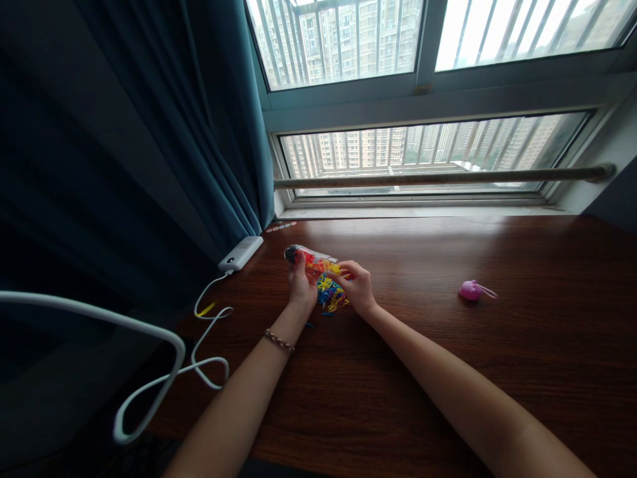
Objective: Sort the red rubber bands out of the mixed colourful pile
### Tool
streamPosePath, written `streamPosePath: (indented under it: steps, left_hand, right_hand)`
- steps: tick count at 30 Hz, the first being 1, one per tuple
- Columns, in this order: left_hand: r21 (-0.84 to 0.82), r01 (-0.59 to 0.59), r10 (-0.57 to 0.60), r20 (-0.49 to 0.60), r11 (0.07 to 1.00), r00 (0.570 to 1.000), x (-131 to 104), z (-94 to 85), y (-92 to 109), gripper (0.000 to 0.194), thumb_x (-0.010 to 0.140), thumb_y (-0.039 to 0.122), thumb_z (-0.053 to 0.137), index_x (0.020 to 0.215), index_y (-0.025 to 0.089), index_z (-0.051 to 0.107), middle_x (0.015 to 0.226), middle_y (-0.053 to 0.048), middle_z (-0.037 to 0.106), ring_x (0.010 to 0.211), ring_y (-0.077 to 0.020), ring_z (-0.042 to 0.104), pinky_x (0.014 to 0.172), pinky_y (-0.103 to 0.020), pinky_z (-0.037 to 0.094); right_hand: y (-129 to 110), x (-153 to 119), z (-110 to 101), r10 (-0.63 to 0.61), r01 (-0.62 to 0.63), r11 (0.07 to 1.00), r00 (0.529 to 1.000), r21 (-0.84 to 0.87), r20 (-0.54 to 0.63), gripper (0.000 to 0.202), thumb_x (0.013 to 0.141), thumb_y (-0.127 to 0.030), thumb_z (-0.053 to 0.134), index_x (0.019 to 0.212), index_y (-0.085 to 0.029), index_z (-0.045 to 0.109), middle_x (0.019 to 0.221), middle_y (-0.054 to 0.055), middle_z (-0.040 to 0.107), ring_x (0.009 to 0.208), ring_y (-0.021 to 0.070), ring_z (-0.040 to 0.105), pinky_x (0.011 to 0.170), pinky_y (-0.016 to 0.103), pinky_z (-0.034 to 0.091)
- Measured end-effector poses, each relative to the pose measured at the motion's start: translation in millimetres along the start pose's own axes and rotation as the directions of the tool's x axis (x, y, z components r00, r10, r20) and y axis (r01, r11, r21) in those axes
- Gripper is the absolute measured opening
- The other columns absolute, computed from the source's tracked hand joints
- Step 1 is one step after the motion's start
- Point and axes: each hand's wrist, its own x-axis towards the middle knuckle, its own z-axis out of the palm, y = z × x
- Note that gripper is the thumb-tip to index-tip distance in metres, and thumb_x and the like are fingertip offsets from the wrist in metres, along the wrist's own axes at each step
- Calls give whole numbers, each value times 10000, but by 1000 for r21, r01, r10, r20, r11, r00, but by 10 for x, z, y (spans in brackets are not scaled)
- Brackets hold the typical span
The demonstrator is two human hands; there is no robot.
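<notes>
My left hand (301, 285) is clamping the jar (321, 261) around its left part, just by loose bands (328, 292) lying on the table (413, 345). My right hand (359, 287) is sitting at the jar's right end; I cannot tell whether it is gripping. A pink item (470, 290) is lying well to the right

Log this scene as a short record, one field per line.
Left hand: left hand grips the clear container; bracelet on its wrist
Right hand: right hand at the container's right end; grip unclear
Contents: dark, red, orange and yellow pieces
Between forearms: loose pile of blue and yellow bands on the table
Right side: pink piece with a loop
Left side: white box with a white cable
Behind: window, blue curtain
</notes>
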Motion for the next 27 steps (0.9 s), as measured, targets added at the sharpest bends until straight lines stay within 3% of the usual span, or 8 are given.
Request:
streamPosePath:
  steps: [4, 11, 14, 17, 20, 23, 27]
  left_hand:
    - [-8, -53, 53, -43, 999, 998, 32, 2, 66, 330, 620, 388, 717, 839, 197, 561, 729, 30, 624, 604, -106, 600, 557, -228, 474]
    - [14, -89, 89, 0, 996, 996, 22, 25, 96, 334, 638, 398, 701, 884, 225, 556, 779, 31, 625, 644, -117, 615, 598, -243, 479]
    - [12, -75, 75, 27, 997, 997, -7, 40, 82, 320, 641, 376, 703, 880, 223, 555, 780, 35, 619, 630, -108, 609, 602, -244, 478]
    - [22, -33, 30, 111, 999, 993, -61, 65, 55, 319, 653, 360, 695, 903, 216, 560, 800, 22, 616, 643, -107, 606, 616, -251, 479]
    - [36, 0, -8, 225, 999, 974, -131, 93, 24, 309, 672, 305, 688, 946, 233, 563, 836, 16, 619, 675, -113, 608, 635, -255, 482]
    - [35, 63, -71, 279, 997, 958, -173, 99, 9, 292, 674, 254, 692, 940, 243, 571, 852, 9, 631, 685, -125, 614, 647, -267, 488]
    - [30, 133, -136, 303, 991, 943, -177, 82, 19, 294, 679, 221, 688, 947, 246, 569, 876, 0, 644, 704, -137, 622, 678, -287, 495]
  right_hand:
    - [67, 1, -11, 43, -44, 999, 998, -30, -35, 186, 691, -377, 618, 729, -198, 585, 731, 2, 569, 619, 129, 549, 585, 252, 443]
    - [-7, -17, -61, -23, 8, 987, 995, -159, -92, 259, 689, -305, 609, 924, -210, 560, 935, 37, 526, 745, 143, 540, 692, 279, 452]
    - [-67, -30, -72, -97, 90, 978, 995, -186, -28, 316, 695, -274, 609, 1009, -238, 595, 1108, 61, 474, 957, 188, 503, 851, 320, 411]
    - [-84, -30, -53, -85, 98, 975, 994, -201, 69, 425, 642, -271, 668, 1063, -282, 610, 1240, 44, 423, 1110, 241, 417, 962, 375, 324]
    - [-88, -2, -26, -8, 24, 990, 993, -139, 118, 465, 594, -306, 709, 1052, -282, 629, 1267, 37, 430, 1171, 275, 373, 1000, 413, 269]
    - [-112, 46, -27, 81, -99, 991, 979, 92, 188, 460, 599, -333, 699, 1049, -273, 630, 1196, 27, 513, 1146, 266, 428, 960, 400, 332]
    - [-159, 98, -60, 229, -395, 830, 884, 393, 407, 497, 598, -325, 679, 1083, -254, 600, 1028, 20, 629, 979, 235, 569, 829, 367, 442]
